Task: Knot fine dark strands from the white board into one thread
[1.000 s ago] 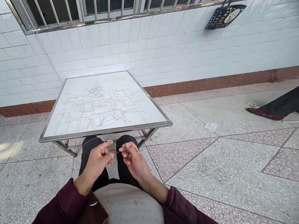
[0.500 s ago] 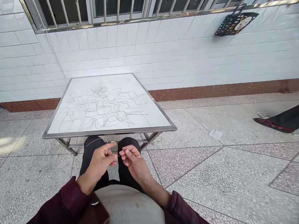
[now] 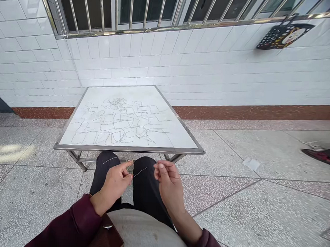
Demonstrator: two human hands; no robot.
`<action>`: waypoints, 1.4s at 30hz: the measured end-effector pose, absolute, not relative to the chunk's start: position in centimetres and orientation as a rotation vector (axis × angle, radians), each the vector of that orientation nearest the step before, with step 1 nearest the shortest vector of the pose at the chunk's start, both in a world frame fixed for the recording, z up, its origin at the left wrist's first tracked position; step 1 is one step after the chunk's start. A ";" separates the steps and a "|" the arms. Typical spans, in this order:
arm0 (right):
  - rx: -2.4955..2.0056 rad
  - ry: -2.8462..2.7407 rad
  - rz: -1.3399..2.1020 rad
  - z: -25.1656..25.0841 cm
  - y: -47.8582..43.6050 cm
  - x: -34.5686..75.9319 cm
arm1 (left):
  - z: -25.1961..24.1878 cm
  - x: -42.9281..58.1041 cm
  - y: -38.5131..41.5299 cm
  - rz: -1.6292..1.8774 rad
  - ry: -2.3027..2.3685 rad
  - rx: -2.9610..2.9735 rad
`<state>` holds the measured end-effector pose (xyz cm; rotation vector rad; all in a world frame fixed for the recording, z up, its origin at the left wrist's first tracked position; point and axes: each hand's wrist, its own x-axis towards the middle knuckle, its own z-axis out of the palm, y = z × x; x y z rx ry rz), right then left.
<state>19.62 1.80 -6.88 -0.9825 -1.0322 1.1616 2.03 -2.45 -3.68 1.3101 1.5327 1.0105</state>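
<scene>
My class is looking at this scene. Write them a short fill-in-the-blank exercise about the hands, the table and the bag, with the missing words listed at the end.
1. Of the left hand and the right hand, the one holding the thin strand is the ____ hand.
2. Behind its dark lines, the top of the table is ____ in colour.
3. In the picture, the patterned bag hangs to the ____ of the table.

Missing words: left; white; right

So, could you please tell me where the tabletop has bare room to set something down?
The white tabletop shows bare strips along the back, between the dark tangle and the metal rim, and at the front right corner, right of the thin strands. It is crowded from the middle to the front left, where the strands spread.
</scene>
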 end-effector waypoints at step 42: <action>-0.809 -2.144 0.588 -4.1 1.8 20.6 | -3.4 1.6 -4.4 1.500 1.267 1.267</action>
